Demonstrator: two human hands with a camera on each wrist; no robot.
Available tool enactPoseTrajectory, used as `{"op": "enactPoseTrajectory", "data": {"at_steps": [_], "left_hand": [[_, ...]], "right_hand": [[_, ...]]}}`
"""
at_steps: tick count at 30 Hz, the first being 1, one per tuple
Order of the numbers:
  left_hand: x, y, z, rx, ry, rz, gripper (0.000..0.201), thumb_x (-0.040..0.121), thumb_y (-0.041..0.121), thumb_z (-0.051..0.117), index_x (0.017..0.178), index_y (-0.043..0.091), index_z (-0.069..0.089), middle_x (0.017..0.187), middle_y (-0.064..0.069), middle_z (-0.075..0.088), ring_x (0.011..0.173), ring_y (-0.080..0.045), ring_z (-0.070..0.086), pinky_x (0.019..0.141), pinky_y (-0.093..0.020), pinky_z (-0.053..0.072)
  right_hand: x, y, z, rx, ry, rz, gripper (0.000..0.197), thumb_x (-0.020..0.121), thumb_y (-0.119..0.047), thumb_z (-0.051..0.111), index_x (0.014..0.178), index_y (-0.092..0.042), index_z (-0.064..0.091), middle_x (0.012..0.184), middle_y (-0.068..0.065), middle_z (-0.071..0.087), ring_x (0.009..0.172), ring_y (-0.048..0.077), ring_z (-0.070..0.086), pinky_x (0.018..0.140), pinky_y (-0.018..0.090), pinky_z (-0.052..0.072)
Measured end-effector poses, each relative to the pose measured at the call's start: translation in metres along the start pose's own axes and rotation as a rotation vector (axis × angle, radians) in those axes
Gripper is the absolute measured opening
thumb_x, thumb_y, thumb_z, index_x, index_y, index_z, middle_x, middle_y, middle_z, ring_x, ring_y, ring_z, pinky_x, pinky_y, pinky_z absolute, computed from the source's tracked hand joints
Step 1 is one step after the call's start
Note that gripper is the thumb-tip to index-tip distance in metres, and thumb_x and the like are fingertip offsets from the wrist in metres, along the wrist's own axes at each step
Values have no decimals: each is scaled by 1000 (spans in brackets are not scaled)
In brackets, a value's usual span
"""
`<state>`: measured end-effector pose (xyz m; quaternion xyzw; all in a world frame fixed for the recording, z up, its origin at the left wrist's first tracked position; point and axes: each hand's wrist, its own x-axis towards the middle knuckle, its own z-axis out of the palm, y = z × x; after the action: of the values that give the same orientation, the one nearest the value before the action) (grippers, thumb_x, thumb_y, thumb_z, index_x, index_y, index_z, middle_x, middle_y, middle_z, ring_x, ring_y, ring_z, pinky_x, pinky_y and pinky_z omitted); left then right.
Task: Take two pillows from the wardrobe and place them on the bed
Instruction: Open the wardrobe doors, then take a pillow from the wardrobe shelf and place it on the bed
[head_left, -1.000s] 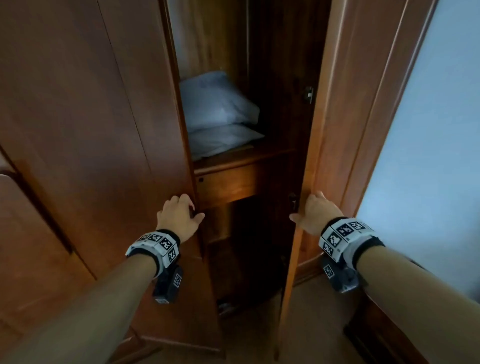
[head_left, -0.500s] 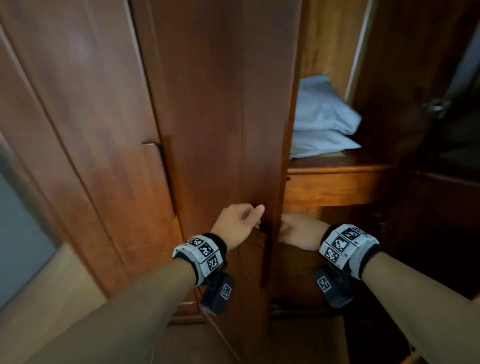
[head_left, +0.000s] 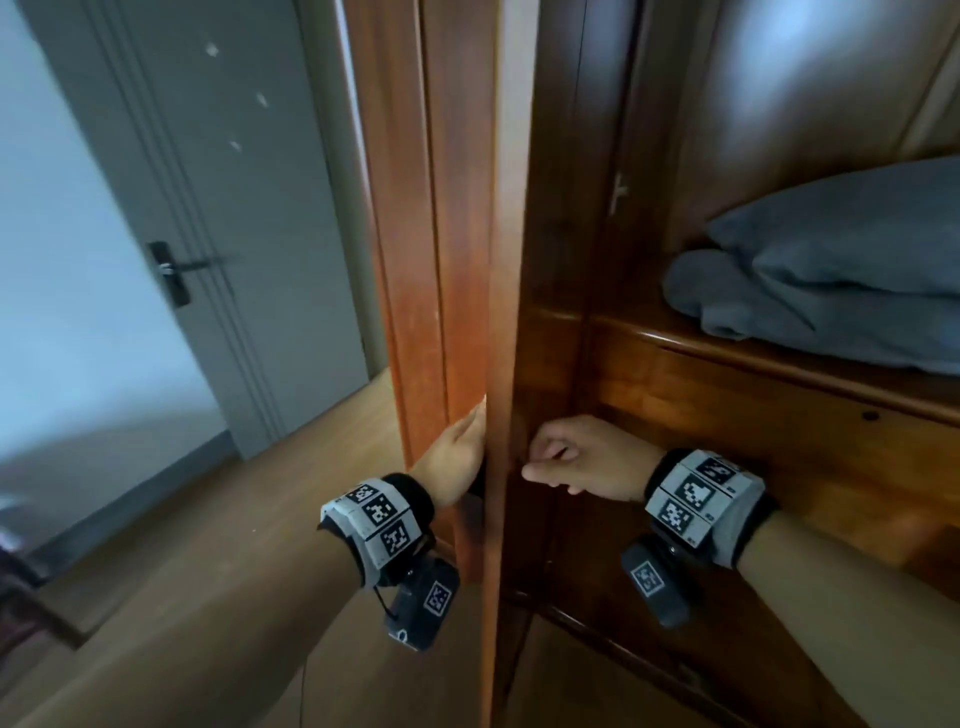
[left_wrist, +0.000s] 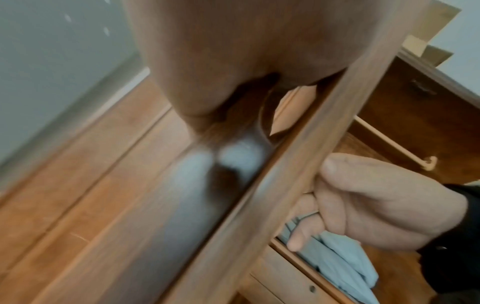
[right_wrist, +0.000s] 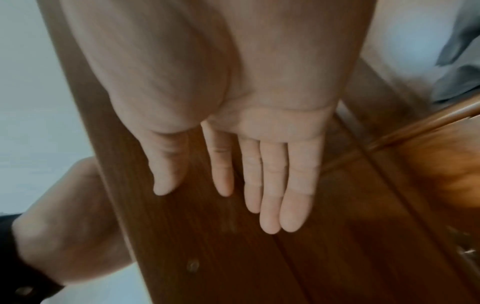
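Two grey-blue pillows lie stacked on the wardrobe shelf (head_left: 779, 364) at the right, the upper pillow (head_left: 857, 234) on the lower pillow (head_left: 769, 306); they also show as pillows (left_wrist: 337, 265) in the left wrist view. The left wardrobe door (head_left: 501, 260) stands edge-on before me. My left hand (head_left: 460, 452) lies flat against its outer face. My right hand (head_left: 576, 460) presses the inner face, fingers (right_wrist: 270, 185) straight, thumb at the door's edge. Neither hand touches a pillow.
A grey room door (head_left: 218, 208) with a dark handle (head_left: 171, 273) stands at the left, over a wooden floor (head_left: 234, 519). Below the shelf is a wooden drawer front (head_left: 779, 441). The open wardrobe door juts out between my arms.
My right hand left the right door and joined the left hand on the left door. That door has swung outward to edge-on, and my view has turned left.
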<state>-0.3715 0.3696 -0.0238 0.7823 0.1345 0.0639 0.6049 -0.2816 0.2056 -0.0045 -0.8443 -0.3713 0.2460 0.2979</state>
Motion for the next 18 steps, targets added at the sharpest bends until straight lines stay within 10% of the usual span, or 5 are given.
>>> {"op": "enactPoseTrajectory", "data": {"at_steps": [3, 8, 14, 18], "left_hand": [[-7, 2, -22, 18, 229, -153, 55, 103, 49, 25, 127, 13, 58, 121, 3, 54, 123, -22, 54, 101, -26, 34], [-12, -10, -38, -8, 285, -166, 108, 64, 96, 20, 124, 19, 66, 120, -6, 71, 112, -24, 65, 107, -46, 45], [-49, -9, -7, 549, 684, 234, 31, 100, 34, 45, 80, 11, 50, 83, -5, 53, 81, -25, 53, 74, -37, 43], [-62, 24, 25, 653, 691, 384, 32, 94, 30, 55, 69, 17, 40, 66, 3, 44, 58, -16, 41, 57, -29, 33]], "right_hand": [[20, -15, 14, -18, -9, -94, 39, 76, -55, 66, 96, -21, 62, 96, -2, 71, 85, 17, 71, 77, 42, 61], [37, -17, 27, -74, 51, -209, 37, 75, -51, 68, 89, -18, 60, 88, 4, 69, 75, 19, 66, 69, 39, 58], [24, 14, 21, -45, -30, -224, 46, 83, -39, 68, 125, -26, 54, 118, -4, 63, 90, 12, 63, 77, 28, 52], [-2, 45, 2, -75, -38, -212, 53, 84, -44, 65, 131, -30, 48, 123, -5, 59, 92, 11, 62, 78, 28, 52]]}}
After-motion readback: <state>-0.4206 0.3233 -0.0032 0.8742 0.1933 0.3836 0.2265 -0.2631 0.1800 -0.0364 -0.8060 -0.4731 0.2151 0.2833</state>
